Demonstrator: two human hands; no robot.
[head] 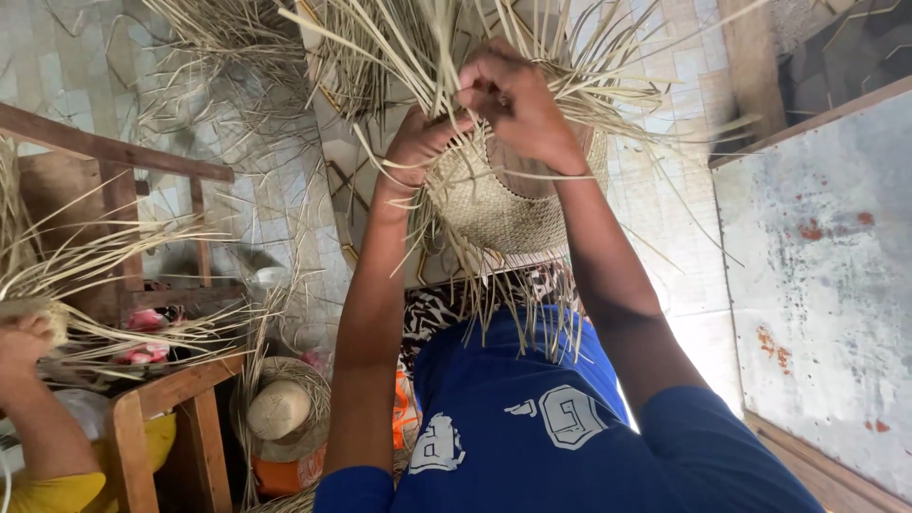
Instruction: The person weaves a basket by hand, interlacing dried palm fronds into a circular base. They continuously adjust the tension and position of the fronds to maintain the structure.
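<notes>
A half-woven straw hat (494, 214) hangs in front of me, its woven crown facing me and long loose straw strands (399, 43) fanning out from its rim. My left hand (418, 142) grips the hat's left edge with strands pinched between its fingers. My right hand (518, 100) is closed over strands at the upper edge, just right of and touching the left hand. Both forearms reach forward from my blue shirt (532, 418). The hat's far side is hidden behind my hands.
At the left edge another person's hand (24, 342), on a yellow-sleeved arm, holds a bundle of straw. A wooden chair frame (180, 389) stands beside me, with a small straw hat (280, 410) below it. A worn painted panel (826, 285) is at the right. More straw lies on the tiled floor (237, 57).
</notes>
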